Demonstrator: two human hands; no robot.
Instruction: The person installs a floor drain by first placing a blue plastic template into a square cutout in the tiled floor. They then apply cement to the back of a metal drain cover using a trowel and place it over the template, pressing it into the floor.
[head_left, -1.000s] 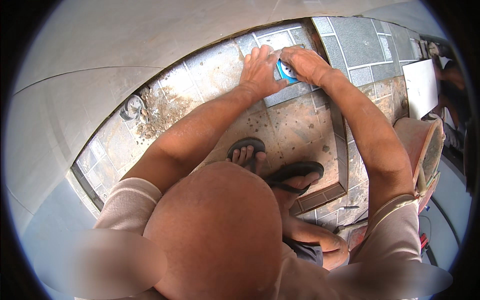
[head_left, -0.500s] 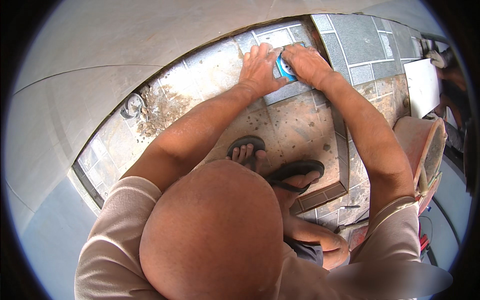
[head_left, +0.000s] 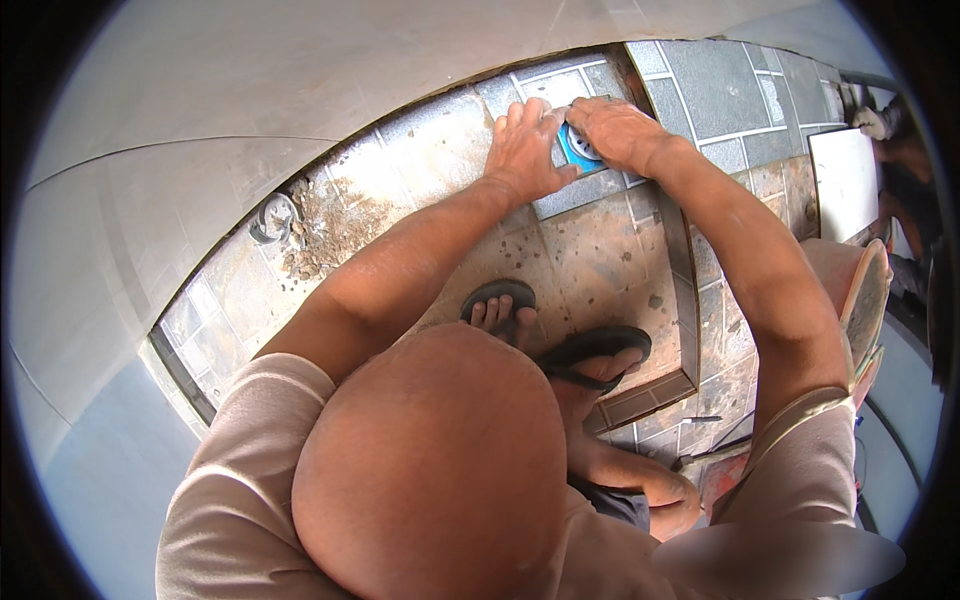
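Both arms reach far forward to a square floor drain cover with a round slotted middle and blue around it, lying at the tiled floor. At its left edge is my left hand, open, with its fingers spread towards the wall and its thumb by the near corner. Over the far and right side of the cover my right hand bends its fingers, closed on that edge. The hand hides part of the cover and the fingertips' exact contact.
Rubble and a round cup-like piece lie by the curved-looking wall. A raised edge bounds the lower floor at right. Beyond stand a bucket, a white board and another person's gloved hand.
The whole view has shifted slightly. Both hands stay around the drain cover, the right one a little further over its far edge.
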